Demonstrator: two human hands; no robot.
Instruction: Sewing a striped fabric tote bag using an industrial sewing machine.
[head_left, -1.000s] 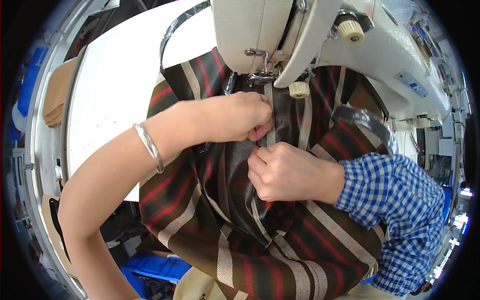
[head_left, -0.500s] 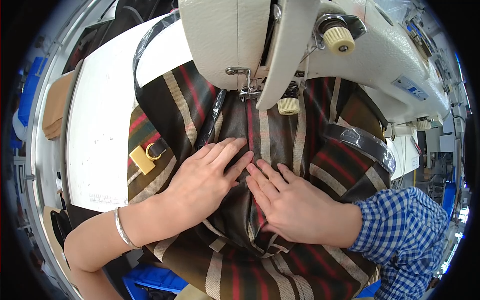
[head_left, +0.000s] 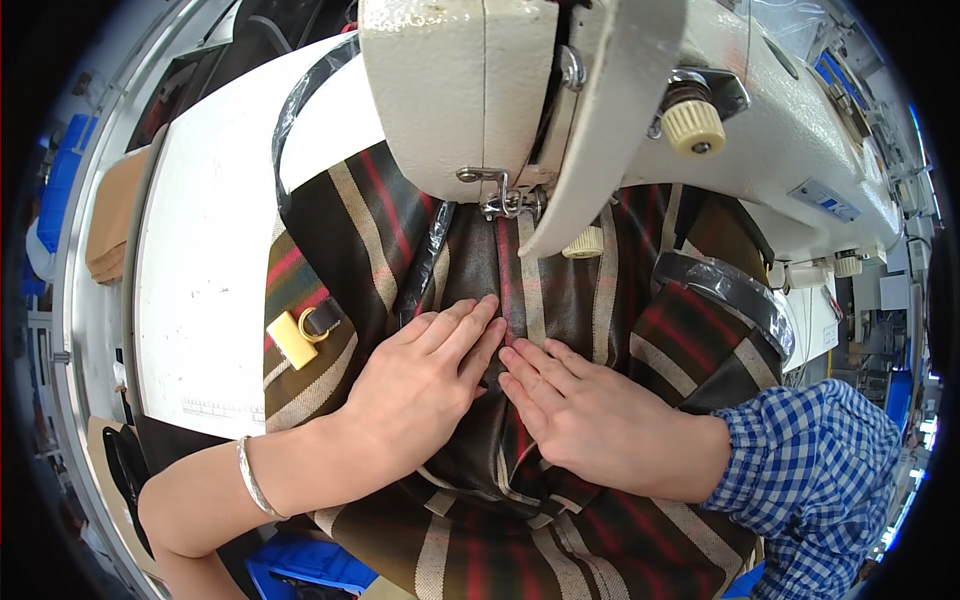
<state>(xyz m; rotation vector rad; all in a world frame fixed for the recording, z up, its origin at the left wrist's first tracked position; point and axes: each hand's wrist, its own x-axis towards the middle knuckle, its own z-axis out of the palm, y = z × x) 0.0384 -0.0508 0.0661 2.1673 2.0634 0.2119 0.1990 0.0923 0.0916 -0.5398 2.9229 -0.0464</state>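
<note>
Under the needle area of a white sewing machine (head_left: pixel 440 100) lies a dark brown bag (head_left: pixel 490 545) with cream, red and green stripes. My left hand (head_left: pixel 425 375) rests flat on it, left of a red stripe running down from the presser foot (head_left: pixel 512 206). My right hand (head_left: pixel 600 410) lies flat just right of that stripe. The index fingers of both hands almost meet. Neither hand grips anything; the fingers are stretched out on the material. The right thumb is mostly hidden. A gold metal fitting (head_left: pixel 292 340) hangs from the bag at left.
A dark handle wrapped in clear plastic (head_left: pixel 735 290) arches over the bag's right side. Another plastic-wrapped strap (head_left: pixel 427 258) lies left of the machine head. White table surface (head_left: pixel 190 290) spreads at left, brown pieces (head_left: pixel 118 215) beyond it. A blue bin (head_left: pixel 310 562) sits below.
The whole view has shifted, so machine, bag and hands appear slightly lower. Both hands stay flat beside the red stripe. My right thumb, blurred earlier, is now mostly tucked out of sight.
</note>
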